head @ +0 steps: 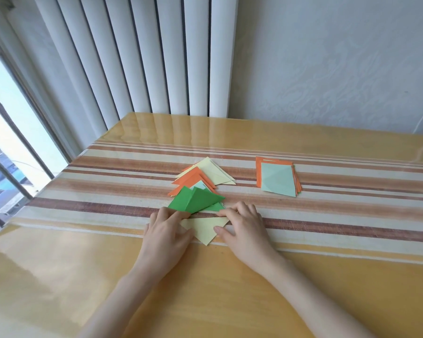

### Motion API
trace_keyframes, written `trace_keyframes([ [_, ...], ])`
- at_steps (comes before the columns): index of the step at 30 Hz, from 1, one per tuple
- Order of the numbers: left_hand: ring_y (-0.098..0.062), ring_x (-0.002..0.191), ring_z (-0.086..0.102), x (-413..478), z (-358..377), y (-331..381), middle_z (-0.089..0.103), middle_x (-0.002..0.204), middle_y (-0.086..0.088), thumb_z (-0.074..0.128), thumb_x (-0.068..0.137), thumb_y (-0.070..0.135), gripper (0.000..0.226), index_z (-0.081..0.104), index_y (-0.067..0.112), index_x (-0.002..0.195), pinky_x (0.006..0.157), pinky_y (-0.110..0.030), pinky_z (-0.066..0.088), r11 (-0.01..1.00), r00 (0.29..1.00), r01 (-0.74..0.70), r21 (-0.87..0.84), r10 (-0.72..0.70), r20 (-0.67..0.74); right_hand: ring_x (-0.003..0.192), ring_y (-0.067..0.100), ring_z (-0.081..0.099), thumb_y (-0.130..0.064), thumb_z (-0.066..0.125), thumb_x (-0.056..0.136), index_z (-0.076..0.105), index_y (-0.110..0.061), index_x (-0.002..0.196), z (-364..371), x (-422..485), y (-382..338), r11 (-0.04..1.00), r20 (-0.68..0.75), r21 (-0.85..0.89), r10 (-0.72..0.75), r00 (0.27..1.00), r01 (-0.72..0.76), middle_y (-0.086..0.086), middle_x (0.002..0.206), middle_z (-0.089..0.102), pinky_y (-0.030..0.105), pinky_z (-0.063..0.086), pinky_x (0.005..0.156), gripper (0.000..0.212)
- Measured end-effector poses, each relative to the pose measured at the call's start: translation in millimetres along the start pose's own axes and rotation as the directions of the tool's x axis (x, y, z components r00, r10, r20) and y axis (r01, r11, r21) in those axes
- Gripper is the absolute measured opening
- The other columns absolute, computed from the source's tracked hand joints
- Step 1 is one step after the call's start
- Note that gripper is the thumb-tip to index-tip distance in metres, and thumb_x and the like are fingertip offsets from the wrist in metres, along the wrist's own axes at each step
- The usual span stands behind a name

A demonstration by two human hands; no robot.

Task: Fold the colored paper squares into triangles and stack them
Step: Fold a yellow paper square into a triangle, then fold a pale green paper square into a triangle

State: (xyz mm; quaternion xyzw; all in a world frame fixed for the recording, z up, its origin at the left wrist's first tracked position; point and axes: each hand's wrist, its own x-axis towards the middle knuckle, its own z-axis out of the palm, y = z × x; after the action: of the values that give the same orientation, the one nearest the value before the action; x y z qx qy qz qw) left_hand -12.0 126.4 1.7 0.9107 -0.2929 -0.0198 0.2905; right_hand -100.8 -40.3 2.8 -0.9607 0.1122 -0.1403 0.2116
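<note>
A pale yellow paper folded into a triangle (204, 229) lies on the striped runner in front of me, point toward me. My left hand (167, 230) presses its left corner and my right hand (241, 223) presses its right corner along the folded edge. Just beyond it spreads a loose pile of folded triangles: green (195, 199) on top, then orange (193, 179) and pale yellow (214, 172). A stack of unfolded squares (277, 179), pale mint on top of orange ones, lies to the right.
The glossy wooden table (205, 289) carries a striped runner (327, 215) under a clear cover. A white radiator (156, 57) and wall stand behind the table's far edge. A window (7, 142) is at the left.
</note>
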Motion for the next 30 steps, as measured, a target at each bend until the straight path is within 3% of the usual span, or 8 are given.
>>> trace_keyframes([
  [4,-0.017,0.105,0.032,3.2,-5.1,11.0,0.039,0.107,0.006,0.06,0.089,0.044,0.039,0.056,0.03,0.125,0.088,-0.029,0.027,0.995,0.997,0.067,0.072,-0.07,0.042,0.113,0.014,0.031,-0.034,0.058,0.092,0.053,-0.023,0.114,-9.9,5.7,-9.4,0.996,0.106,0.033,0.079,0.991,-0.083,-0.005,0.116,0.042,0.028,0.028,0.095,0.025],
  [8,-0.012,0.095,0.03,-1.5,-13.6,16.1,0.043,0.099,0.01,0.061,0.09,0.04,0.015,0.061,0.031,0.102,0.077,-0.029,0.022,0.993,0.999,0.031,0.11,-0.034,0.023,0.097,0.015,0.046,-0.015,0.059,0.089,0.049,-0.027,0.086,-19.6,5.6,-20.1,0.976,0.094,0.199,0.067,0.993,-0.084,-0.009,0.096,0.052,0.03,0.039,0.085,0.016],
  [11,-0.012,0.077,0.048,-3.7,-21.4,14.5,0.057,0.076,0.016,0.068,0.087,0.028,0.018,0.059,0.033,0.073,0.07,-0.03,0.034,0.995,1.0,0.016,-0.101,-0.017,-0.009,0.072,0.008,0.053,-0.01,0.063,0.088,0.053,-0.029,0.088,-27.5,3.9,-24.2,0.828,0.096,0.536,0.134,0.986,-0.165,-0.003,0.087,0.059,0.02,0.043,0.066,0.022],
  [15,-0.003,0.055,0.046,-1.1,-30.2,5.7,0.057,0.057,0.012,0.073,0.083,0.018,0.028,0.06,0.027,0.06,0.056,-0.02,0.034,0.893,0.997,0.065,-0.445,-0.071,0.004,0.078,0.004,0.059,-0.015,0.068,0.086,0.061,-0.024,0.095,-30.6,10.0,-19.0,0.643,0.117,0.728,0.227,0.967,-0.239,-0.001,0.089,0.064,0.011,0.044,0.069,0.015],
  [18,-0.011,0.058,0.045,10.8,-29.4,7.2,0.05,0.056,0.011,0.068,0.088,0.026,0.03,0.057,0.024,0.061,0.058,-0.028,0.031,0.931,0.994,0.113,-0.346,-0.104,0.044,0.092,0.014,0.056,-0.015,0.072,0.083,0.061,-0.019,0.103,-17.4,15.5,-16.5,0.867,-0.16,0.482,0.232,0.96,-0.129,-0.001,0.097,0.062,0.025,0.046,0.08,0.023],
  [21,-0.023,0.071,0.052,29.9,-26.0,5.7,0.054,0.065,0.004,0.061,0.091,0.034,0.026,0.061,0.014,0.074,0.062,-0.031,0.032,0.958,0.968,0.245,-0.147,-0.233,0.099,0.095,0.024,0.053,-0.005,0.072,0.075,0.061,-0.014,0.105,-1.8,22.4,-15.7,0.997,-0.383,0.021,-0.058,0.922,0.071,0.002,0.104,0.059,0.036,0.046,0.079,0.033],
  [25,-0.019,0.096,0.053,40.3,-23.2,5.1,0.06,0.091,0.007,0.065,0.085,0.045,0.029,0.056,0.02,0.095,0.08,-0.034,0.031,0.945,0.944,0.32,0.064,-0.324,0.068,0.118,0.024,0.051,0.004,0.067,0.073,0.066,-0.013,0.115,11.8,27.3,-17.1,0.97,-0.212,-0.123,-0.233,0.949,0.211,0.004,0.127,0.06,0.039,0.045,0.097,0.046],
  [30,-0.019,0.112,0.045,40.0,-15.7,0.6,0.053,0.112,0.007,0.065,0.087,0.043,0.034,0.055,0.03,0.117,0.083,-0.034,0.025,0.969,0.984,0.161,0.188,-0.142,-0.11,0.147,0.018,0.013,-0.01,0.038,0.098,0.037,-0.018,0.146,18.1,30.3,-12.4,0.974,0.099,-0.111,-0.187,0.977,0.198,0.0,0.157,0.026,0.03,-0.003,0.116,0.049],
])
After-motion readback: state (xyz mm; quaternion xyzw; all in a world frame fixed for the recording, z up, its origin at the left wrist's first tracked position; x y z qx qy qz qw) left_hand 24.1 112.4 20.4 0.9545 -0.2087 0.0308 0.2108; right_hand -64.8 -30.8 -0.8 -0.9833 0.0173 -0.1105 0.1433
